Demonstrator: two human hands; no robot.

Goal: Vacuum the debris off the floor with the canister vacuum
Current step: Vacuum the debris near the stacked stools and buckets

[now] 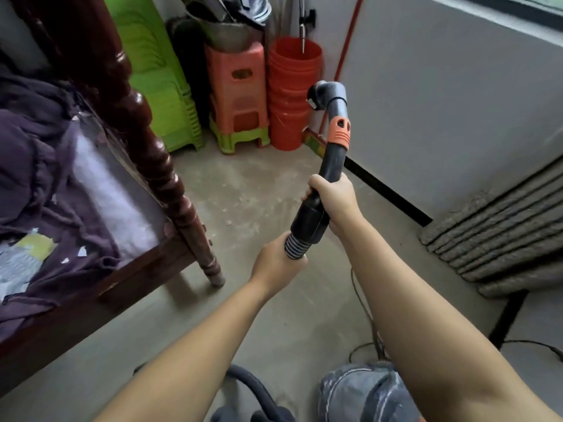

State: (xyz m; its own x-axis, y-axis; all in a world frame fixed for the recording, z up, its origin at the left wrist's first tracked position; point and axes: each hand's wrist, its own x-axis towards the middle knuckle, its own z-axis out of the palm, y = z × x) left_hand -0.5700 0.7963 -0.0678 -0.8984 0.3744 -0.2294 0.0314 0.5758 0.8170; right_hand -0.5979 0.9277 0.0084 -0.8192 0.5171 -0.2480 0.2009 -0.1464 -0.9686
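Note:
I hold the black vacuum handle (335, 141) raised above the floor, its orange collar near the top and its open end turned left. My right hand (335, 199) grips the handle's black tube. Below it, my left hand (275, 266) grips the ribbed hose (297, 245) where it joins the handle. The dark hose (259, 391) runs down to the bottom edge; the canister itself is hidden. Pale crumbs of debris (246, 202) are scattered on the grey concrete floor (259, 315) ahead of me.
A dark wooden bed (170, 190) with purple bedding stands at left. Stacked green and pink stools (237, 99) and orange buckets (292, 92) fill the far corner. A grey ribbed mat (493, 239) leans against the right wall. A cord (365, 315) trails on the floor.

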